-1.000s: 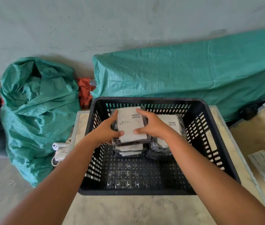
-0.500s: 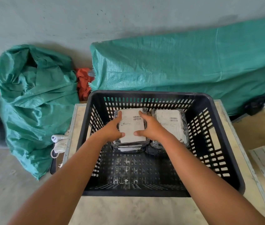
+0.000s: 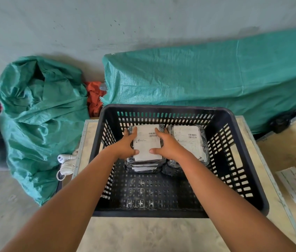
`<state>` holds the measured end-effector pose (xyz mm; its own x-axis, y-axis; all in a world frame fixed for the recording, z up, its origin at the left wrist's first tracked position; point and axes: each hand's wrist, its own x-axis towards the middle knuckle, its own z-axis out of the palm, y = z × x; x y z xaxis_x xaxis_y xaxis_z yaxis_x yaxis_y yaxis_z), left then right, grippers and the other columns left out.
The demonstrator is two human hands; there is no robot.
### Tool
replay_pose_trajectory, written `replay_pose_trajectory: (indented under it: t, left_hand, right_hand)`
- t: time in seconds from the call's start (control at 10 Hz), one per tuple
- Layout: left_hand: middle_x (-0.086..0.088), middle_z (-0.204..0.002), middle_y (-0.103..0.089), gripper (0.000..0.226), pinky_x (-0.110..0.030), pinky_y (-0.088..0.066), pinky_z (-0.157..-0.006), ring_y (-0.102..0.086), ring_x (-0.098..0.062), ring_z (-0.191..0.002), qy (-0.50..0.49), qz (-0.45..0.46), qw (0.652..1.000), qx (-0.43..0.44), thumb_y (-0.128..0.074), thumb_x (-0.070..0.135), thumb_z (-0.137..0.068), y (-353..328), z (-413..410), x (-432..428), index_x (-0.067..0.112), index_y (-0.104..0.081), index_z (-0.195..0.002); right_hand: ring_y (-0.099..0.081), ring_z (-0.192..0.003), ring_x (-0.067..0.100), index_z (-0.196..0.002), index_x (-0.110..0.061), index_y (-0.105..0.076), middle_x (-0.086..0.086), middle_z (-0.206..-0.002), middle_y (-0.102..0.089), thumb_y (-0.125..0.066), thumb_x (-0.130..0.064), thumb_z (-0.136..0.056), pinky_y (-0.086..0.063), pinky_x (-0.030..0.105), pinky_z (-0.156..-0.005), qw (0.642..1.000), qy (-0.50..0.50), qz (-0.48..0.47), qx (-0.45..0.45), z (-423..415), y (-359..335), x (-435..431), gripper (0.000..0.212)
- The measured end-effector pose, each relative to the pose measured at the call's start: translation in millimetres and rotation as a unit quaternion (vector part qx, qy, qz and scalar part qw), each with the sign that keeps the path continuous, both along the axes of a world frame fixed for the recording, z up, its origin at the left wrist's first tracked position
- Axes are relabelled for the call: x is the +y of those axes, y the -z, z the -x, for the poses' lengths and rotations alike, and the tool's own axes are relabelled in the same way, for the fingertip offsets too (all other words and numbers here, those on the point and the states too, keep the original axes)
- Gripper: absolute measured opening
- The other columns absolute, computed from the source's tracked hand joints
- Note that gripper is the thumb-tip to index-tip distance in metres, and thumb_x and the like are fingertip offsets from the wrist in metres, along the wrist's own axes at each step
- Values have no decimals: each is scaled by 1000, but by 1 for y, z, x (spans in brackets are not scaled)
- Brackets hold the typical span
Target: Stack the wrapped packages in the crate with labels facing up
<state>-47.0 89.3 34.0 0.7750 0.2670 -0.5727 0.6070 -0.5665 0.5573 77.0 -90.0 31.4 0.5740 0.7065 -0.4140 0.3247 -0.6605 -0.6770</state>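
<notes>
Left hand [image 3: 125, 147] and right hand [image 3: 167, 146] clasping top package [image 3: 146, 142], black crate [image 3: 243, 179], pale table [image 3: 143, 233], grey wall [image 3: 143, 24]

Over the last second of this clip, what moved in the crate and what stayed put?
Both hands, left hand and right hand, lowered the clear-wrapped package with the white label onto the left stack, label up; they still grip its sides. The right-hand wrapped package stack and the black slotted plastic crate did not move.

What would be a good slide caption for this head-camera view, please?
Left hand and right hand press a label-up wrapped package onto a stack in the black crate.
</notes>
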Motion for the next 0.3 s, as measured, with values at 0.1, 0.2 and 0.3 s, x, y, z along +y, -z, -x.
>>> replay_pose_trajectory:
  t: [0.1, 0.2, 0.3]
  left_hand:
    - [-6, -165, 25, 108, -37, -29, -116, -12, -32, -153, -15, -1, 1000, -15, -72, 14, -91, -4, 4, -5, 36, 10, -159]
    - [-10, -166, 21, 104, -36, -34, -113, -15, -36, -152, -53, -8, 998, -32, -72, 15, -91, -10, 7, -13, 35, 3, -161]
    - [-13, -168, 11, 96, -40, -30, -116, -9, -36, -153, -74, -1, 996, -53, -69, 22, -93, -18, 22, -33, 30, -2, -161]
  right_hand:
    - [-24, -154, 32, -163, -17, -26, 14, -168, -23, -89, -32, -79, -23, 42, -120, 999, 5, -2, -39, 6, -10, 2, 106]
    - [-15, -156, 35, -158, -16, -39, 16, -171, -15, -90, -24, -78, -15, 47, -123, 994, 0, -14, -106, 12, -18, 5, 95]
    - [-12, -157, 35, -151, -20, -51, 16, -170, -16, -84, -22, -85, -12, 44, -124, 992, -5, -48, -117, 23, -23, -3, 74]
